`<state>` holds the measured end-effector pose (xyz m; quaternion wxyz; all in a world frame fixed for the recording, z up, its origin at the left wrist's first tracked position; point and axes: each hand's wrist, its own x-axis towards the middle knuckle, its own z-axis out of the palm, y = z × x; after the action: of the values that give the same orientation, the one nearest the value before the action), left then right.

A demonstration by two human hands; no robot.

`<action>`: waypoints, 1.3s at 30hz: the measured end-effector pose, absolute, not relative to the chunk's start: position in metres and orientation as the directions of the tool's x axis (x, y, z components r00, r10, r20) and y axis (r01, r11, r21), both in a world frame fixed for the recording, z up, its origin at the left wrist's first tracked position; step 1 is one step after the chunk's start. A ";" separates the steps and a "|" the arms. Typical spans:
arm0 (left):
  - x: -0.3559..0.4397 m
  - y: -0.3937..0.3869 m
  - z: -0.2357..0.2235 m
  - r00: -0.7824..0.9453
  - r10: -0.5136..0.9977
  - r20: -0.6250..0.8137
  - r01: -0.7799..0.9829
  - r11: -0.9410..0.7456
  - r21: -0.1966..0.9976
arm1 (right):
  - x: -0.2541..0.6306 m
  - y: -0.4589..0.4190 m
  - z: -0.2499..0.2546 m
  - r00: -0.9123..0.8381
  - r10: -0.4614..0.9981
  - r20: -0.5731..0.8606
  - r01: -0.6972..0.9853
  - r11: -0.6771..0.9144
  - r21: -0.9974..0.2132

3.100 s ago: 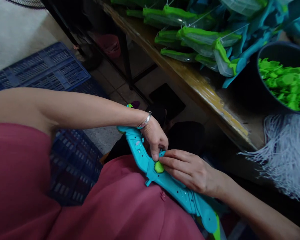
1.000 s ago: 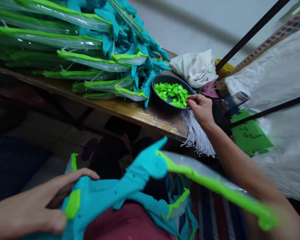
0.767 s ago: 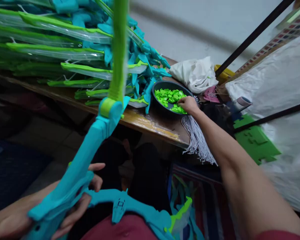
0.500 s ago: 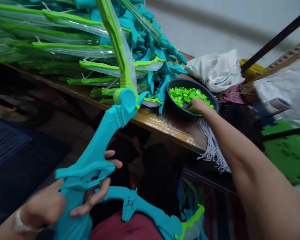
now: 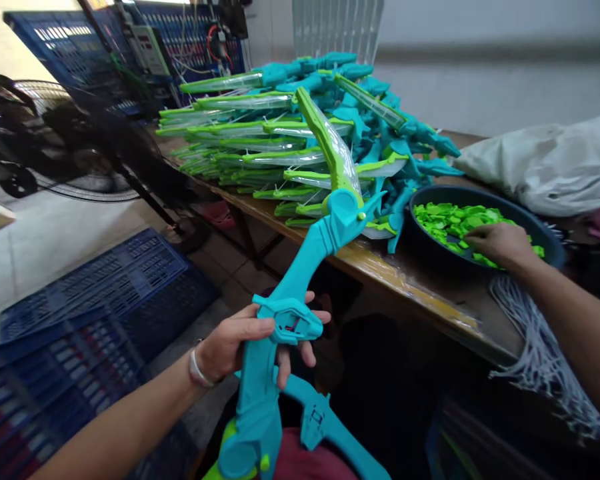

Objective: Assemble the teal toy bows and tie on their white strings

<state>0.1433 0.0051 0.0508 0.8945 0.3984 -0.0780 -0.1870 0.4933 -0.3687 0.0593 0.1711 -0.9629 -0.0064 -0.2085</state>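
Observation:
My left hand (image 5: 235,343) grips a turquoise toy bow (image 5: 300,270) at its middle, holding it tilted upright before my body. A hollow opening shows in the bow's centre piece, and its upper limb is bright green with a clear part. My right hand (image 5: 503,243) reaches into a dark round bowl (image 5: 547,241) at the right. Its fingers are bent down among small green plastic pieces (image 5: 445,220); the fingertips are hidden. A second turquoise bow (image 5: 347,443) lies across my lap, below the held one.
Many finished-looking bows are stacked in a pile (image 5: 300,143) on the wooden table (image 5: 405,280). White strings (image 5: 535,333) hang over its edge beside the bowl. A white sack (image 5: 545,167) lies behind. Blue plastic crates (image 5: 105,280) and a fan (image 5: 95,160) stand at the left.
Both hands were on a bow at a green piece earlier. My right hand has since gone into the bowl. My left hand has turned and raised the bow, and my view has swung left.

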 end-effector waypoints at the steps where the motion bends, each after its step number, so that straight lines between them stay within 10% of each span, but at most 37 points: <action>1: 0.141 0.004 0.052 0.924 -0.381 -0.013 0.260 0.606 0.752 | 0.487 -0.365 0.064 0.925 -0.083 0.371 0.078 -0.913 -0.400; 9: 0.147 -0.013 0.066 0.990 -0.136 -0.032 0.098 0.508 0.856 | 0.346 -0.289 0.087 0.972 0.163 0.170 0.217 -0.340 -0.915; 17: 0.153 -0.044 0.063 0.995 0.006 -0.098 0.083 0.486 0.870 | 0.211 -0.220 0.060 0.862 0.445 0.244 0.001 0.478 -0.878; 34: 0.154 -0.068 0.051 0.985 0.123 -0.120 0.049 0.468 0.882 | 0.174 -0.215 0.053 0.822 0.238 0.517 0.505 0.114 -0.856; 39: 0.154 -0.065 0.048 0.985 0.057 -0.163 0.105 0.553 0.827 | 0.180 -0.233 0.066 0.651 0.365 0.666 0.751 -0.179 -0.636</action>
<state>0.1541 -0.0653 0.0479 0.8770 0.4726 0.0856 -0.0138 0.1799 -0.2329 0.0664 0.5201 -0.7449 -0.3743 -0.1856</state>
